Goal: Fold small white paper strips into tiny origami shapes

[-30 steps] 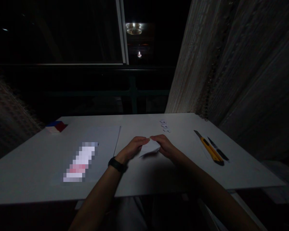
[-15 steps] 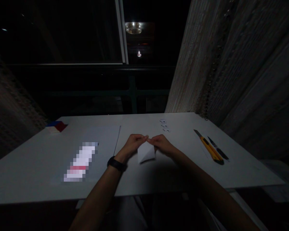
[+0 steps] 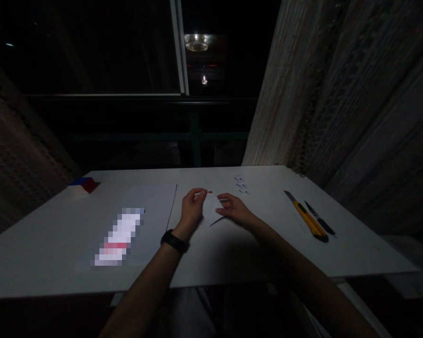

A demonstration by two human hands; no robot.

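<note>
Above the middle of the table I hold a small folded white paper in front of me, one pointed corner toward the near side. My left hand, with a black band on its wrist, is closed on the paper's left side; the fingertips are at its upper edge. On the other side, my right hand has curved fingers and the thumb at the paper's right edge. The exact grip of the right fingertips is hard to make out in the dim light.
On the white table lie a yellow box cutter and a dark pointed knife at right. Small paper pieces lie farther back. At left are larger white sheets, a blurred-out bright screen and a coloured cube.
My hands have moved apart from their pinch at the paper's top. The paper has turned and risen slightly, with my left fingers higher and my right hand at its side.
</note>
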